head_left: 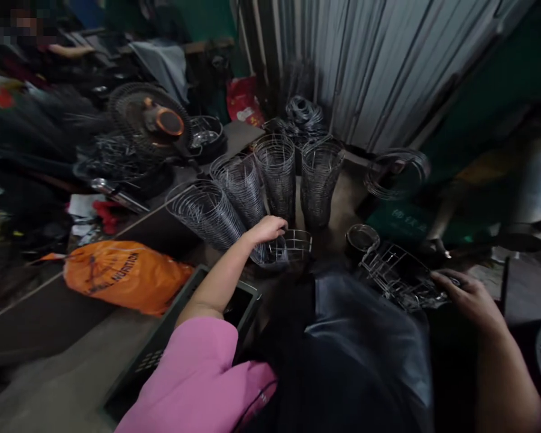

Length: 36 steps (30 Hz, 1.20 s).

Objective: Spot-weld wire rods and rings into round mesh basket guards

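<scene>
My left hand [267, 230] reaches forward in a pink sleeve, its fingers curled on the rim of a small wire basket [293, 246] on the floor. Behind that basket stand several tall stacks of nested wire baskets [275, 171], fanned out in a row. My right hand [462, 294] rests at the right, fingers closed on the edge of a flat rectangular wire rack [399, 276]. A small round wire ring piece [362, 237] lies between the basket and the rack. My dark trousers [356, 349] fill the foreground.
An orange plastic bag [121, 273] lies at left beside a dark plastic crate [171, 337]. A fan [151, 120] and wire clutter sit at back left, wire rings [397, 174] at right. Corrugated metal sheeting [388, 60] stands behind. Another person's arm [70, 51] is far back left.
</scene>
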Each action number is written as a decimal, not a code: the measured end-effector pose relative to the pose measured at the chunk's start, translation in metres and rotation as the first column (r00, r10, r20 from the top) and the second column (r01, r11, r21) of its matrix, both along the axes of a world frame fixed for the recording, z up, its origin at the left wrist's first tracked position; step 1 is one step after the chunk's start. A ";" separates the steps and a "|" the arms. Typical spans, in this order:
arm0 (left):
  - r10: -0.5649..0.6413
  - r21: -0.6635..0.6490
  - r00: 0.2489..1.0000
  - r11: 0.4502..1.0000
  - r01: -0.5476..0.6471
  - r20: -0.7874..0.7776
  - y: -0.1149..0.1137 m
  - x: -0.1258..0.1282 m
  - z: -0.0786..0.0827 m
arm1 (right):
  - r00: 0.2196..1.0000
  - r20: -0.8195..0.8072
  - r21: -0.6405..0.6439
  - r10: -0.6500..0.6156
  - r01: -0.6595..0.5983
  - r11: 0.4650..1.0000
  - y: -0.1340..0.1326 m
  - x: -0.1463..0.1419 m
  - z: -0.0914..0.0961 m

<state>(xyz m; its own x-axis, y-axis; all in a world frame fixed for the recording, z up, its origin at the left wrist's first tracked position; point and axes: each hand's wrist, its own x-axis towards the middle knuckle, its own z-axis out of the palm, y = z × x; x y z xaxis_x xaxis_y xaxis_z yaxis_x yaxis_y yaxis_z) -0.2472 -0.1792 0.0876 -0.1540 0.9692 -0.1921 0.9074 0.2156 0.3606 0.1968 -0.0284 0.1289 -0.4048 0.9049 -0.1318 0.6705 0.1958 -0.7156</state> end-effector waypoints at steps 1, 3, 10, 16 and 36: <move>0.077 -0.010 0.996 0.997 -0.077 -0.042 -0.007 -0.008 -0.013 | 1.000 -0.001 -0.004 -0.003 0.003 1.000 -0.004 -0.005 0.001; 0.177 -0.012 0.981 0.984 -0.178 -0.079 -0.021 -0.015 -0.043 | 1.000 0.003 -0.017 -0.010 0.010 1.000 -0.012 -0.013 0.004; 0.318 -0.135 0.946 0.936 -0.324 -0.065 -0.060 0.010 -0.148 | 0.998 0.040 -0.011 -0.049 0.050 0.999 -0.040 -0.028 0.017; 0.294 -0.152 0.954 0.942 -0.299 -0.055 -0.063 0.014 -0.182 | 0.995 0.086 -0.004 -0.045 0.045 0.999 -0.059 -0.037 0.028; 0.310 -0.097 0.943 0.949 -0.300 0.120 -0.056 0.039 -0.151 | 0.998 -0.039 0.012 0.049 -0.049 0.999 -0.129 -0.027 0.043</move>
<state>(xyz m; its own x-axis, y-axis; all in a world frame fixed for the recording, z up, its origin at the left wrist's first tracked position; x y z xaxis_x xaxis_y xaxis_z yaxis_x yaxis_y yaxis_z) -0.2084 -0.2354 -0.0634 -0.4081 0.8615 -0.3022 0.7392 0.5061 0.4443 0.1700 -0.1572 0.1724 -0.4533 0.8852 -0.1047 0.6312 0.2359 -0.7389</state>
